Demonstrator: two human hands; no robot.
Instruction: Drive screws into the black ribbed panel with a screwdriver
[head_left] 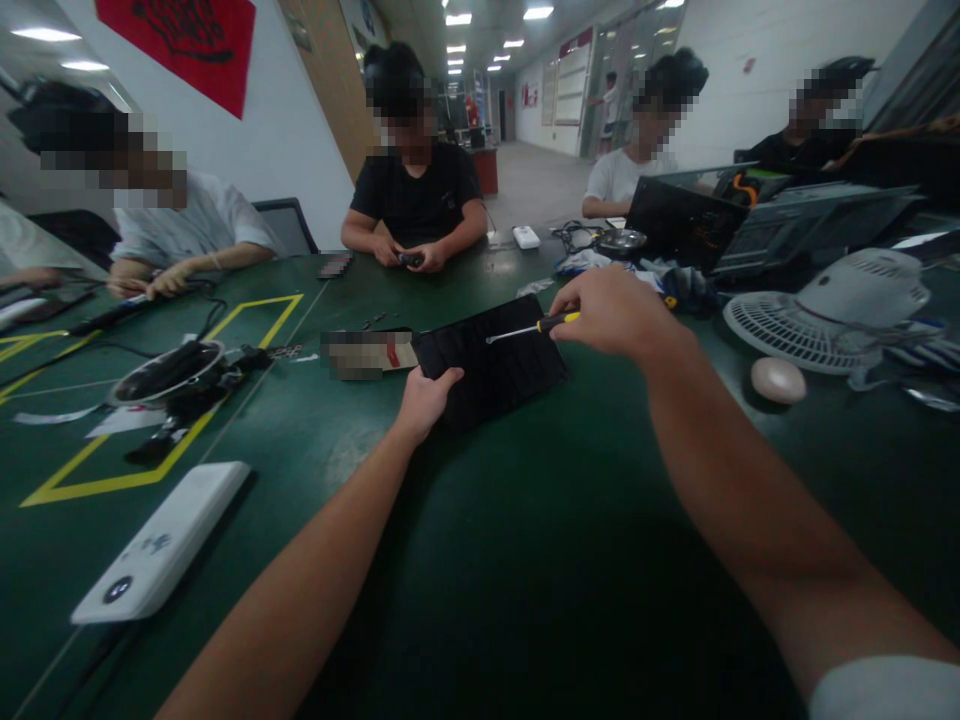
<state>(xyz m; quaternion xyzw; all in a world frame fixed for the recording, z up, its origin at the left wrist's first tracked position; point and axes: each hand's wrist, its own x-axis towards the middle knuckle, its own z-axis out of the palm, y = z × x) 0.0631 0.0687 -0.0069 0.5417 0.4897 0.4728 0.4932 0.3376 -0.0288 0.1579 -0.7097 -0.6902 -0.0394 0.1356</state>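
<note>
My left hand (pixel 429 402) grips the left edge of a flat black panel (pixel 502 375), its thumb lying on top. The panel's finer details are too dark to make out. In my right hand (pixel 611 308) is a screwdriver (pixel 559 322) with a yellow and black handle, held nearly level. Its thin metal shaft points left across the panel, the tip over the panel's middle; I cannot tell whether it touches. Just beyond my left hand lies a beige and red packet (pixel 401 350), partly blurred.
A white fan head (pixel 825 305) and a pale rounded object (pixel 778 381) are at right. On the left are a white power bank (pixel 165 540) and a ring-shaped part (pixel 169 372) with cables. Co-workers sit around the green table (pixel 525 560).
</note>
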